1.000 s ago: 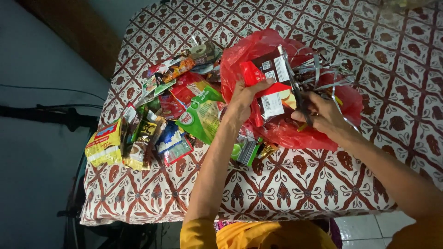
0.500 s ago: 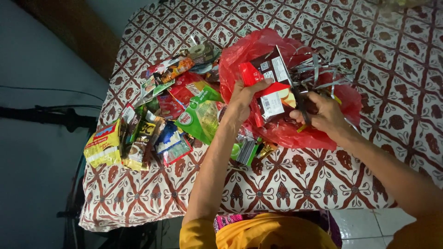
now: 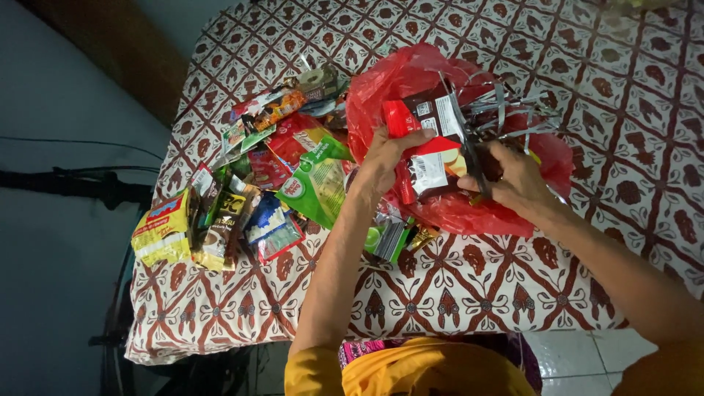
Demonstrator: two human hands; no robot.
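Head view: both hands' grip is closed on a dark brown-and-red sachet strip (image 3: 433, 150), left hand (image 3: 387, 155) and right hand (image 3: 513, 176), above a red plastic bag (image 3: 411, 81). Left of the bag lie a green packet (image 3: 315, 192) and a yellow packet (image 3: 163, 229) on the patterned worktop (image 3: 455, 293).

To the left of my left hand (image 3: 385, 154) the heap of colourful flat foil sachets (image 3: 249, 183) blocks the brown-and-white patterned tablecloth (image 3: 455, 293) almost to its left edge. The crumpled red plastic bag (image 3: 411, 81) fills the middle. The near strip of cloth is free, and also the far and the right part.
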